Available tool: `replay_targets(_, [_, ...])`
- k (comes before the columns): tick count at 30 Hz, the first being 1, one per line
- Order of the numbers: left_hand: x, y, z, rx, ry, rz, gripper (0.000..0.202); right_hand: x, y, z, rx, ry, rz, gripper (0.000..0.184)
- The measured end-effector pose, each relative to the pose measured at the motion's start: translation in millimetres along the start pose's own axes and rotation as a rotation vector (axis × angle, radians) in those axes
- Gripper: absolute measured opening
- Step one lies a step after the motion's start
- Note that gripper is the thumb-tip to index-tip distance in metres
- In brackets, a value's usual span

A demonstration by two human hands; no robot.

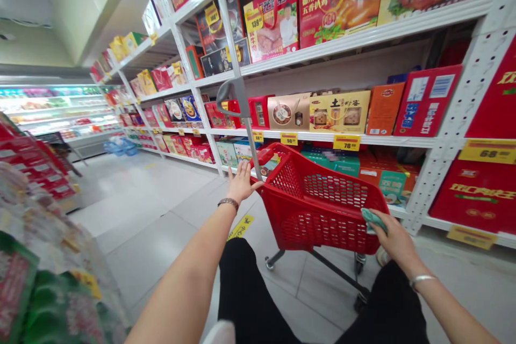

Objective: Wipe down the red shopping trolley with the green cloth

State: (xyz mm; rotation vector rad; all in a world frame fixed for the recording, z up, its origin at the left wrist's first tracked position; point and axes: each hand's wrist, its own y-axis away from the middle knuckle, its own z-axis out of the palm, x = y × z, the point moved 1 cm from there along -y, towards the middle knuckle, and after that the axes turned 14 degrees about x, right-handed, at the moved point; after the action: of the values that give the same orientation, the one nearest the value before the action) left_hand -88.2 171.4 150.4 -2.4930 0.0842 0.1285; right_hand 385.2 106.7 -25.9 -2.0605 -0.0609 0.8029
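Aisle of a supermarket. White perforated steel shelving (463, 118) runs along the right, stacked with red and yellow boxed food gifts (338, 113), with yellow price tags (346, 142) on the shelf edges. A red plastic shopping cart (318, 204) stands on grey floor tiles (161, 226), close to the lower shelves, its basket between the person and the shelving. A tall grey handle pole (242, 102) rises from its near corner, crossing in front of the shelves. Further down, a lit refrigerated case (60, 113) lines the far left wall. Printed packaged goods (40, 258) crowd the left edge, blurred and cut off by the frame.

Basket contents cannot be made out from this angle. One carton (330, 155) on the lower shelf has a pixelated patch. A white shape (220, 333) at the bottom edge is too cut off to name.

Both arms reach forward over black trousers (245, 285). The left hand (242, 183), fingers spread wide, rests against the cart's near corner by the pole, without a closed grip. The right hand (397, 242) sits at the basket's rim, fingers closed narrowly on a teal folded item (373, 220), which lies across the rim. A dark beaded bracelet (228, 203) circles the left wrist, a silver bangle (423, 279) the right.
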Motion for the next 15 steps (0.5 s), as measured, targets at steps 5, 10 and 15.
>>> replay_targets(5, [16, 7, 4.2, 0.006, 0.049, -0.058, 0.09, -6, -8, 5, 0.064, 0.114, 0.017, 0.037])
replay_targets(10, [26, 22, -1.5, 0.077, 0.072, -0.097, 0.091, -75, -7, 42, 0.054, 0.025, -0.1, 0.032])
replay_targets(15, [34, 42, -4.2, 0.129, 0.108, -0.13, 0.083, -183, -19, 96, -0.077, -0.174, -0.121, 0.037])
